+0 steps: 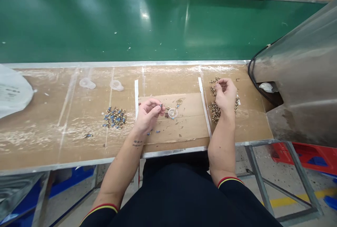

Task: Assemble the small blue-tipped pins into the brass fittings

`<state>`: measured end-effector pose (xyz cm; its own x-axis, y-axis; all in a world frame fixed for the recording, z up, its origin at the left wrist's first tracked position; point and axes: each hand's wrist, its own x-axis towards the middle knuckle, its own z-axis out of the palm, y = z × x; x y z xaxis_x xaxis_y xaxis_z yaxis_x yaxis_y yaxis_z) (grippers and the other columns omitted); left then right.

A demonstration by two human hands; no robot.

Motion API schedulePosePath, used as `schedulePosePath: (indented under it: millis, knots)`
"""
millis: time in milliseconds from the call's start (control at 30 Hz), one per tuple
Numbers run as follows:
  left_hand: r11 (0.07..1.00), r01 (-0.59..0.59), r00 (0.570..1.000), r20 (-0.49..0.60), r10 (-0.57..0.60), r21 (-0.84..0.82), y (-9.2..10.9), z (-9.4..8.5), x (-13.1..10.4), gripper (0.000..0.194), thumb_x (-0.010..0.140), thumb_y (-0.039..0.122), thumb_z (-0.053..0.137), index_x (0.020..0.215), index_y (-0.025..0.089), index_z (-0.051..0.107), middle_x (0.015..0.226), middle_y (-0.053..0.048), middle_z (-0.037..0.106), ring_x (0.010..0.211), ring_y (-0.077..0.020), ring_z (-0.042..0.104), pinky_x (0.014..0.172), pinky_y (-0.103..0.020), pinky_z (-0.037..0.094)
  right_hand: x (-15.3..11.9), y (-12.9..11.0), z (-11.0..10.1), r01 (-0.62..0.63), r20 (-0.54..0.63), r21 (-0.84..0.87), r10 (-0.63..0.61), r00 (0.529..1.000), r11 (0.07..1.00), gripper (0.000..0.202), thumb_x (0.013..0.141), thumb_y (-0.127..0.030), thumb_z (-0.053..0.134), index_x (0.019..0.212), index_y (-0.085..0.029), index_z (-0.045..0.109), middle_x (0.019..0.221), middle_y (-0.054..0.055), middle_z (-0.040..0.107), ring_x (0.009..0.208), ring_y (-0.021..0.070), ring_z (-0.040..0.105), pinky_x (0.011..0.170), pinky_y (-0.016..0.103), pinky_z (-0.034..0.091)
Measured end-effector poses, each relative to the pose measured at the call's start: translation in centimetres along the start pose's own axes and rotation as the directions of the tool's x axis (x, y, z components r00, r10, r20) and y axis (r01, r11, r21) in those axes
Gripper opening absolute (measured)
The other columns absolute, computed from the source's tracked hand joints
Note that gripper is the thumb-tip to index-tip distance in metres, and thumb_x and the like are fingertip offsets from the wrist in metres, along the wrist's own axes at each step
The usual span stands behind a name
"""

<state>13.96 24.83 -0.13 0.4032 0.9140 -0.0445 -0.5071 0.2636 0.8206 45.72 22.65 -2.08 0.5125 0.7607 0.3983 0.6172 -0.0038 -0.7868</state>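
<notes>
My left hand (149,114) pinches a small blue part (161,105) between thumb and fingertips, just left of a small clear round dish (172,113) on a cardboard sheet. At the right, my right hand (225,93) has thumb and fingers pressed together above a pile of small brass-coloured parts (215,111); whatever it pinches is too small to make out. Left of my left hand lies a pile of blue and brass parts (115,117). Two small blue parts (157,131) rest near the cardboard's lower left.
Two translucent plastic pieces (116,85) lie at the back left of the bench. A white bag (14,91) stands at the far left. Beyond the bench runs a green belt (105,26). A metal housing (302,72) with a black cable borders the right side.
</notes>
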Motion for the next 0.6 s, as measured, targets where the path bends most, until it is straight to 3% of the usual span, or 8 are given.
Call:
schedulePosePath:
  millis: [167, 267, 433, 600]
  knots:
    - [0.999, -0.033, 0.999, -0.006, 0.033, -0.006, -0.2, 0.3, -0.1, 0.03, 0.073, 0.036, 0.093, 0.083, 0.018, 0.072, 0.065, 0.001, 0.069, 0.059, -0.008, 0.065, 0.057, -0.018, 0.054, -0.4, -2.2, 0.1, 0.115, -0.085, 0.211, -0.099, 0.991, 0.971, 0.013, 0.093, -0.034, 0.067, 0.102, -0.024, 0.066, 0.09, 0.001, 0.065, 0.083, 0.0158, 0.065, 0.074, 0.032, 0.057]
    - [0.998, -0.062, 0.998, -0.024, 0.062, 0.012, -0.3, 0.4, -0.1, 0.033, 0.072, 0.04, 0.094, 0.083, 0.018, 0.072, 0.065, 0.002, 0.069, 0.058, -0.0078, 0.065, 0.056, -0.018, 0.054, -1.2, -4.1, 0.7, 0.114, -0.088, 0.35, -0.089, 0.992, 0.93, 0.011, 0.09, -0.034, 0.072, 0.097, -0.025, 0.072, 0.085, 0.0, 0.066, 0.073, 0.0136, 0.064, 0.066, 0.031, 0.057]
    - [0.97, -0.169, 0.975, -0.117, 0.191, 0.174, -0.6, 0.8, -0.4, 0.035, 0.073, 0.047, 0.092, 0.081, 0.019, 0.074, 0.064, 0.001, 0.071, 0.057, -0.0094, 0.068, 0.054, -0.019, 0.055, -3.5, -7.9, 2.4, 0.05, 0.076, 0.652, -0.131, 0.988, 0.757, 0.006, 0.084, -0.032, 0.081, 0.087, -0.028, 0.078, 0.093, -0.001, 0.073, 0.074, 0.0115, 0.07, 0.066, 0.028, 0.063]
    - [0.91, -0.238, 0.944, -0.14, 0.3, 0.339, -1.1, 1.3, -0.9, 0.035, 0.077, 0.051, 0.088, 0.083, 0.018, 0.076, 0.071, -0.003, 0.077, 0.062, -0.0127, 0.074, 0.055, -0.021, 0.059, -5.4, -10.0, 3.7, 0.007, 0.196, 0.727, -0.217, 0.956, 0.687, 0.01, 0.085, -0.033, 0.084, 0.094, -0.031, 0.081, 0.091, -0.002, 0.079, 0.074, 0.0119, 0.075, 0.066, 0.027, 0.068]
